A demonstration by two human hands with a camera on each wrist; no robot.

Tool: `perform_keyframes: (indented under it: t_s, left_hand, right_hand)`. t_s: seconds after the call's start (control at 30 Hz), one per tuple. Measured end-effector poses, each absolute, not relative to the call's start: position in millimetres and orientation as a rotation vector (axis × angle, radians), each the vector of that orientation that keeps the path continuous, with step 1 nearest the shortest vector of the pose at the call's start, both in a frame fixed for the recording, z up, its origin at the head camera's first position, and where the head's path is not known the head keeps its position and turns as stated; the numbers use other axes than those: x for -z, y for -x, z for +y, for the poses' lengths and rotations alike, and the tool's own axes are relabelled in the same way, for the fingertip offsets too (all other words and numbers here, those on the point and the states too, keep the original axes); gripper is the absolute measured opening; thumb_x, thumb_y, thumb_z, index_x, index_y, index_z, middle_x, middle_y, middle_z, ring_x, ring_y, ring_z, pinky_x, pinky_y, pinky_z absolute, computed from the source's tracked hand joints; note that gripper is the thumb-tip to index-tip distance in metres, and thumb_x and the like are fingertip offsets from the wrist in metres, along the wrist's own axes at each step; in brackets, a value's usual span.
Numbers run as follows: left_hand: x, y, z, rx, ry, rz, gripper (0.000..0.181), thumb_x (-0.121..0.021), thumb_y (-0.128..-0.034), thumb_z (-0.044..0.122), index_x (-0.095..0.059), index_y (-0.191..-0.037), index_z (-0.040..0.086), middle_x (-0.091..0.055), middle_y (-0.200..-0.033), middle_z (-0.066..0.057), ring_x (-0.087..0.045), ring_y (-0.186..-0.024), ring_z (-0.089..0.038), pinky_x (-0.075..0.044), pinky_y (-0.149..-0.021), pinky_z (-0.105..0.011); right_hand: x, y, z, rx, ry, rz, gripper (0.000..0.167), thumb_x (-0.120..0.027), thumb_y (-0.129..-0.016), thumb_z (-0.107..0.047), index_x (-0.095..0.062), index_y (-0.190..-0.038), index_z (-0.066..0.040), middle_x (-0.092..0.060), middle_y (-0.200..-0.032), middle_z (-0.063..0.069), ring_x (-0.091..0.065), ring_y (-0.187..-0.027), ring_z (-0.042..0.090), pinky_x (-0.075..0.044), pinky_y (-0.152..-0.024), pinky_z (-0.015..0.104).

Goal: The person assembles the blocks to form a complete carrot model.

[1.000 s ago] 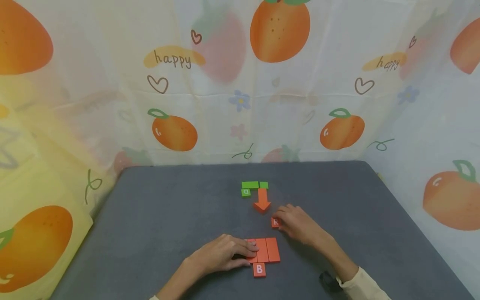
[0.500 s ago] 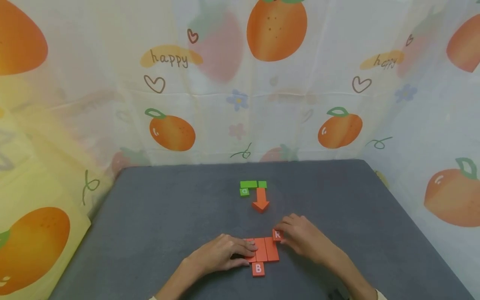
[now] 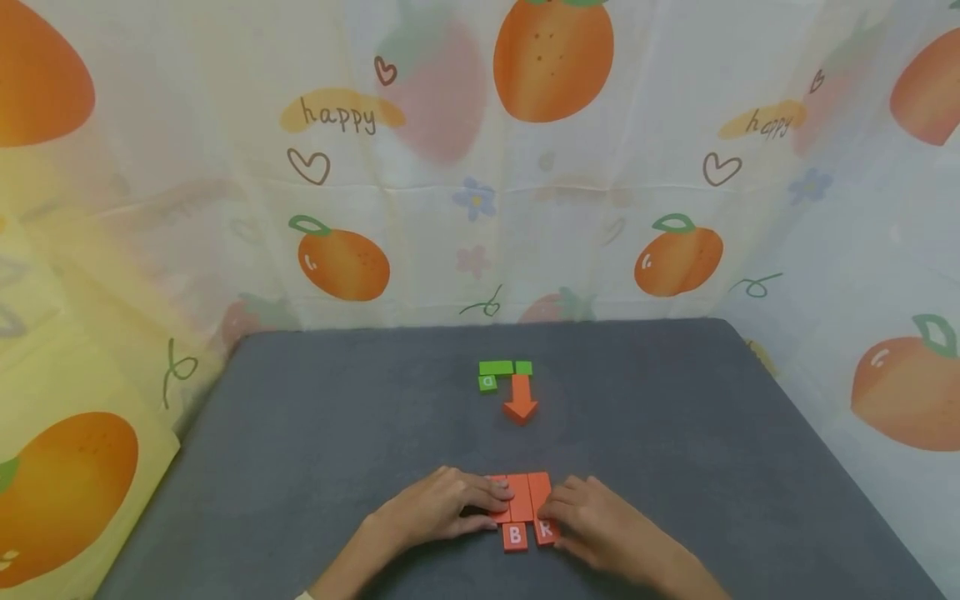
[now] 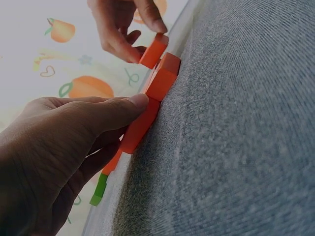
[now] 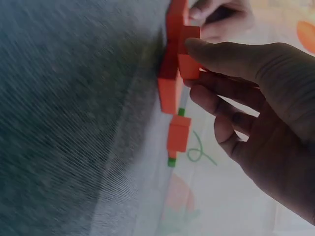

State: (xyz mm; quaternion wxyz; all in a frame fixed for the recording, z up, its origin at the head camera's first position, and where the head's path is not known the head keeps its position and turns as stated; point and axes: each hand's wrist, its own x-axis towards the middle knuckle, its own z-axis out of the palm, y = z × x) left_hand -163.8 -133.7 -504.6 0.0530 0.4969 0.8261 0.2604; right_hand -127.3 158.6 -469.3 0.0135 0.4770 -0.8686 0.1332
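Several orange-red blocks lie side by side as a slab [image 3: 519,497] near the front of the table. Against the slab's near edge sits a block lettered B [image 3: 514,537]. My left hand [image 3: 438,507] rests on the slab's left part, fingers laid over the top and thumb by the near edge. With thumb and fingers my right hand [image 3: 603,525] pinches a block lettered R [image 3: 545,531], just right of the B block. In the left wrist view that R block [image 4: 155,51] looks raised and tilted, above the B block [image 4: 164,78]. My right fingers hide part of it.
Farther back on the grey table [image 3: 337,417] lies an orange arrow block [image 3: 521,402]. It touches a group of green blocks [image 3: 496,367], one marked with a letter. A fruit-printed cloth [image 3: 555,158] hangs behind the table.
My right hand has brought the R block from beyond the slab's far right corner toward me, to its near edge beside B. My left hand stays on the slab.
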Motion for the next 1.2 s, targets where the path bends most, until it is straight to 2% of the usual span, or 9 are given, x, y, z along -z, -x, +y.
perform_keyframes:
  t_s: [0.2,0.37,0.97,1.2]
  left_hand:
    - [506,163,-134,-0.817,-1.477,2.514,0.027,-0.071,-0.1009,0.026,-0.078,-0.126,0.016,-0.075,-0.131,0.004,-0.069,-0.124,-0.006,-0.057,-0.1,-0.02]
    - [506,162,-135,-0.829,-1.485,2.517,0.027,-0.073,-0.0994,0.023,-0.078,-0.124,0.015,-0.076,-0.13,0.003,-0.07,-0.124,-0.007,-0.057,-0.101,-0.021]
    - [506,162,-133,-0.821,-1.505,2.528,0.025,-0.074,-0.0988,0.022,-0.079,-0.122,0.014,-0.076,-0.13,0.003,-0.07,-0.123,-0.007,-0.057,-0.1,-0.021]
    - [505,161,-134,-0.834,-1.49,2.517,0.025,-0.074,-0.0989,0.022,-0.079,-0.122,0.014,-0.076,-0.13,0.003,-0.07,-0.124,-0.007,-0.057,-0.101,-0.02]
  right_hand:
    - [477,121,153,-0.357,-1.503,-2.635,0.007,-0.081,-0.093,-0.024,-0.074,-0.095,-0.023,-0.064,-0.099,-0.012,-0.05,-0.088,0.001,-0.035,-0.071,0.014]
    - [481,120,149,-0.35,-1.488,-2.622,0.01,-0.082,-0.092,-0.024,-0.073,-0.087,-0.023,-0.062,-0.098,-0.011,-0.048,-0.086,0.001,-0.042,-0.072,0.016]
    - [487,122,146,-0.377,-1.517,-2.501,0.01,-0.083,-0.09,-0.026,-0.073,-0.091,-0.024,-0.058,-0.094,-0.012,-0.048,-0.084,0.001,-0.04,-0.073,0.015]
    - [486,120,141,-0.338,-1.461,-2.547,0.017,-0.08,-0.092,-0.039,-0.07,-0.091,-0.025,-0.054,-0.092,-0.012,-0.045,-0.086,0.002,-0.034,-0.072,0.015]
